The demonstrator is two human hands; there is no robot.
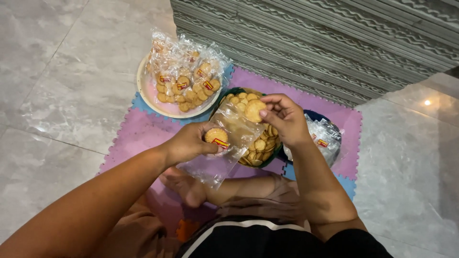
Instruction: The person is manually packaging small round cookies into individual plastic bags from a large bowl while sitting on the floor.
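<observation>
My left hand (190, 142) holds a clear plastic bag (221, 149) with a round biscuit inside, over the pink foam mat. My right hand (283, 117) pinches a round golden biscuit (254, 110) at the bag's open mouth. Just beneath lies a dark green bowl (274, 157) filled with loose biscuits (260, 145). To the upper left stands a pale plate (146, 91) piled with filled biscuit bags (187, 76).
A dark blue bowl (315, 115) with empty clear bags (324, 137) sits right of my right hand. Pink and blue foam mat tiles (138, 131) cover grey marble floor (62, 81). A stack of grey patterned mats (325, 38) rises behind. My bare foot (184, 185) rests below.
</observation>
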